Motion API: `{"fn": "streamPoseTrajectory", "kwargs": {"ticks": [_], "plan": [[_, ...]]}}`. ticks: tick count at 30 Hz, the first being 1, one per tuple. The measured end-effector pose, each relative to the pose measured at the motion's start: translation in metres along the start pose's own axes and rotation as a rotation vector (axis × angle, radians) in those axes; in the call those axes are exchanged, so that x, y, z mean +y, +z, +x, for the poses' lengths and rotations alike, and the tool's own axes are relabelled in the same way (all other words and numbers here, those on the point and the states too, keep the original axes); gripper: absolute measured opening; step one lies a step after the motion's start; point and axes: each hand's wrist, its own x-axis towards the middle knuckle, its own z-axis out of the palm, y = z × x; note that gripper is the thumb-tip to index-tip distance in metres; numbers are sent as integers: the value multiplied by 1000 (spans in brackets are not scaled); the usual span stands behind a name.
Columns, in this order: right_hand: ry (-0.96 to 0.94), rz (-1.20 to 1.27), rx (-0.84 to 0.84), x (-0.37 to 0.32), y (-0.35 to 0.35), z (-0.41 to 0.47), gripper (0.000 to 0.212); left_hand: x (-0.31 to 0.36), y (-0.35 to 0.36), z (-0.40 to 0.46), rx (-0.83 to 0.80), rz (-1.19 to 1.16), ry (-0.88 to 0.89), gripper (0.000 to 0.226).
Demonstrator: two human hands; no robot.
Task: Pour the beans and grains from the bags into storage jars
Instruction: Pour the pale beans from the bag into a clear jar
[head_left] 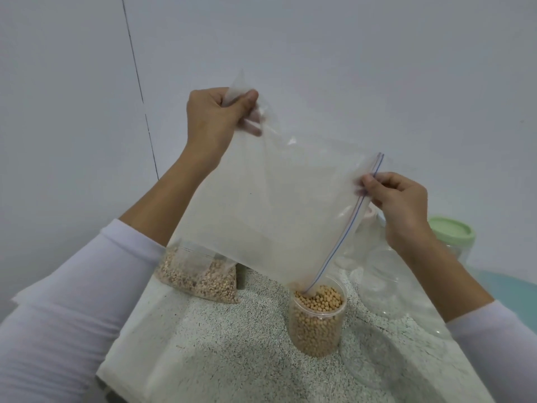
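The left hand (213, 117) grips one bottom corner of a clear zip bag (276, 205) and holds it high, thumb and curled fingers closed tight on the film. The right hand (398, 205) pinches the bag at its zip strip (348, 225), thumb on the near face and fingers curled behind; the pinch is fully closed on the plastic. Between the two hands the bag hangs tilted, raised corner to the upper left, mouth corner pointing down.

The low corner of the bag mouth sits inside the open top of a clear storage jar (316, 324). The bag looks nearly empty; whether any beans remain at the low corner cannot be told. The jar stands upright on the speckled counter (232, 344), toward its middle, and is filled almost to the rim with round yellow-tan beans (319, 299).

A second bag of grains (197, 274), still full, lies at the counter's far left edge, well apart from the jar. Clear empty containers (383, 283) stand just beside the jar toward the counter's right edge, and another clear piece (372, 356) lies near the front right; its shape is indistinct. A jar with a pale green lid (452, 231) stands at the far right, behind the right wrist. Both forearms wear white sleeves (72, 301).
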Motion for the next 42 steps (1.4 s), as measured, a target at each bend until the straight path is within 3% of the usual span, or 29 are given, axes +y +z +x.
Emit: {"fn": "streamPoseTrajectory", "kwargs": {"ticks": [15, 23, 26, 29, 32, 34, 37, 40, 42], "plan": [[8, 38, 20, 3, -3, 2, 16, 0, 0, 3, -42, 10, 4, 24], [20, 60, -25, 9, 0, 2, 16, -25, -6, 2, -161, 384, -160, 41], [17, 54, -37, 10, 4, 2, 18, -22, -4, -5, -296, 415, -233, 47], [18, 52, -40, 10, 4, 4, 18, -24, -10, -7, -486, 421, -219, 23], [23, 49, -53, 9, 3, 5, 17, -31, -22, -4, -641, 695, -227, 101], [24, 51, -57, 10, 3, 4, 16, -31, -24, -7, -712, 841, -209, 117], [23, 52, -51, 10, 2, 3, 16, -26, -21, -7, -676, 910, -156, 88], [30, 53, -49, 11, -1, 3, 16, -24, -26, -12, -570, 919, -160, 23], [29, 54, -46, 11, -2, 3, 16, -32, -34, -14, -540, 806, -249, 15]]}}
